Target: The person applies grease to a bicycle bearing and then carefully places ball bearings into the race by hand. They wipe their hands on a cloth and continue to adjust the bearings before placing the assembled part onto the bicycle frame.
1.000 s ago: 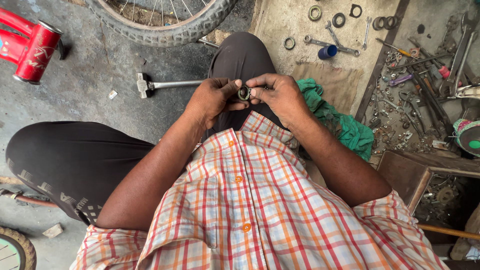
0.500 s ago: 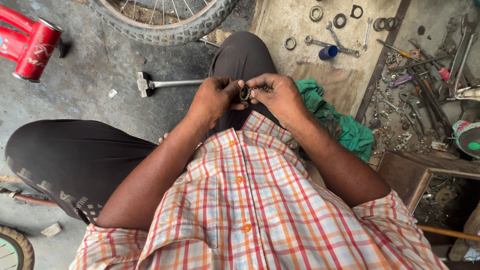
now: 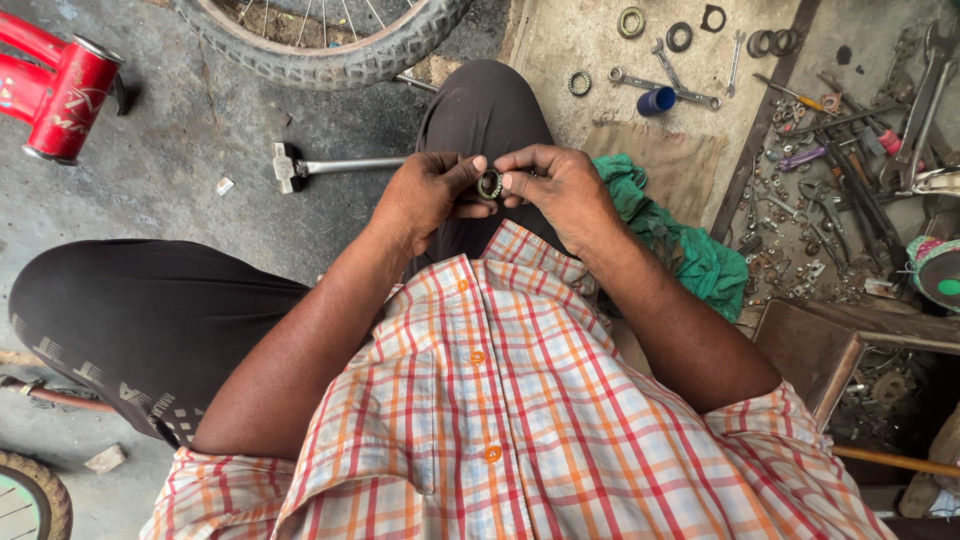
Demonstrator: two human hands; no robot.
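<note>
Two bare hands are meeting over the person's lap, and both are pinching one small round metal ring with a dark middle (image 3: 489,184). The left hand (image 3: 425,195) is curling its fingers in and pressing its thumb on the ring's left side. The right hand (image 3: 560,190) is closing its thumb and first fingers on the ring's right side, so the ring is sitting between the fingertips of both hands, just above the dark trousers. A metal hammer with a long thin handle (image 3: 335,165) is lying on the grey floor near the left hand. A crumpled green cloth (image 3: 690,250) is lying just beside the right arm. A black bicycle tyre with spokes (image 3: 330,40) is resting at the top, and a red painted bicycle frame tube (image 3: 65,90) is sitting at the far left. A small blue cap (image 3: 655,100) is lying on the dusty mat beside a silver spanner (image 3: 665,88), well apart from the hands. A heap of mixed tools and nuts (image 3: 840,180) is spreading over the floor on the right.
</note>
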